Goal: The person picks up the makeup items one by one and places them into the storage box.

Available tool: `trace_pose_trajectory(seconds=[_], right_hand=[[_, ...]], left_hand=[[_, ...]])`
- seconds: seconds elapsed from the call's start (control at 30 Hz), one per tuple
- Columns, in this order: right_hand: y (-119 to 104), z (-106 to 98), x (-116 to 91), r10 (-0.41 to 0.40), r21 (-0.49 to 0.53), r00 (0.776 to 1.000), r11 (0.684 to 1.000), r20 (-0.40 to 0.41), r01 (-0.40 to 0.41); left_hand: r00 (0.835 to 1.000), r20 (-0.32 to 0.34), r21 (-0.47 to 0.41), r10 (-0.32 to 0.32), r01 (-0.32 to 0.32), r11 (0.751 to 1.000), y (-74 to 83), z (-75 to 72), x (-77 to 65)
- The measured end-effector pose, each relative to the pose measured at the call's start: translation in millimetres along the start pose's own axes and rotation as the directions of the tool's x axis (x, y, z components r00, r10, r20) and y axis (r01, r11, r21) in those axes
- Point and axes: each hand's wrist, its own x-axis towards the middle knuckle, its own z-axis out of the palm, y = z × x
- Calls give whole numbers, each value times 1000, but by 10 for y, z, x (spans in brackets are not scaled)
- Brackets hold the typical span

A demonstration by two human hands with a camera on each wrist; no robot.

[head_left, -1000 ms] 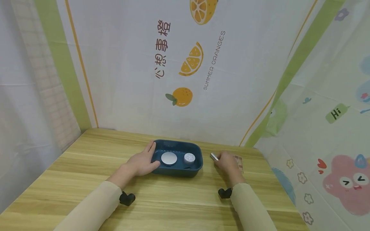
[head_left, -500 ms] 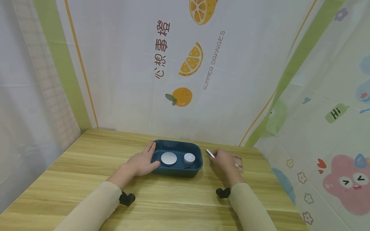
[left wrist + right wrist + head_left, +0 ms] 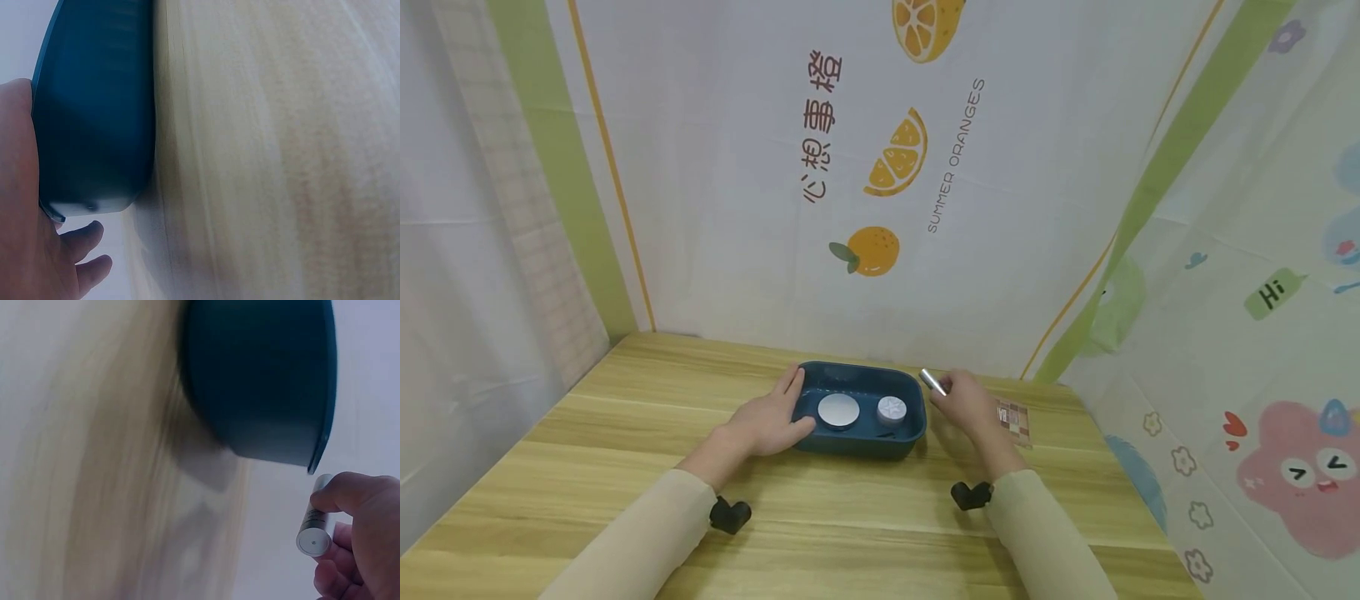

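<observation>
Leftward and a little away from you, your right hand had travelled, bringing the silver tube up beside the blue tray, which had not shifted. You pinched the tube between thumb and fingers, tilted, with its free end outside the tray's right end; whether it touched the rim was hard to judge from the right wrist view. Your left hand lay spread against the tray's left end, seemingly steadying it. Inside sat a white disc and a small round piece with a star. Well to the right, a checked card lay on the table. You were probably mid-transfer; the next move called for clearing the rim and lowering the tube without knocking either piece.
</observation>
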Motion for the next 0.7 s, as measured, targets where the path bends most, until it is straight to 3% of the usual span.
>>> trace_pose_trajectory(seconds=[0.33, 0.7], right_hand=[[-209, -55, -30, -49, 10, 998, 999, -43, 50], [-423, -39, -73, -114, -28, 993, 993, -21, 113]], left_hand=[[1000, 3, 7, 3, -3, 1000, -2, -5, 2], [1000, -18, 0, 15, -15, 1000, 11, 0, -13]])
